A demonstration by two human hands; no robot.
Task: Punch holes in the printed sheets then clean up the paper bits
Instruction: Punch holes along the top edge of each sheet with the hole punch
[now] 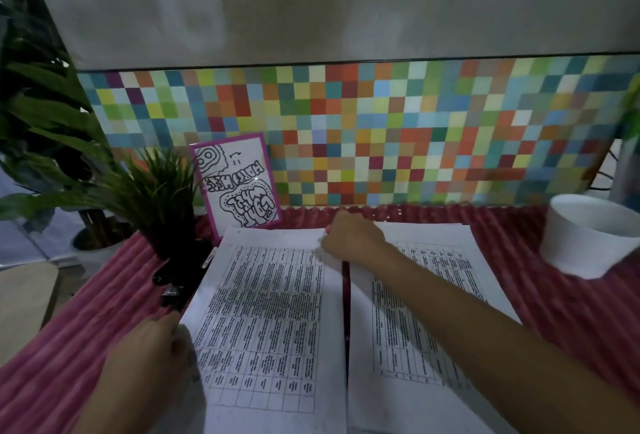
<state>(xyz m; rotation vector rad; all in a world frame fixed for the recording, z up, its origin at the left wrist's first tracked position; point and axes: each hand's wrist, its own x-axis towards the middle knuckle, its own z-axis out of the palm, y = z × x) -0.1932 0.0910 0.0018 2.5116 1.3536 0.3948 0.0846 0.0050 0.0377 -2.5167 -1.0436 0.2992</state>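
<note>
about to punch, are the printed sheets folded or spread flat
Spread flat: the white printed sheets lie side by side on the pink ribbed cloth.

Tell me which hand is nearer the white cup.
Right. The right hand sits at the far edge of the printed sheets, left of the white cup; the left hand is at their near-left edge, much farther off.

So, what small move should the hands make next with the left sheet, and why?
Probably lift the left printed sheet and slide its left edge toward the black hole punch: the left hand and right hand seem to grip its edges, and the punch lies just beside it.
</note>
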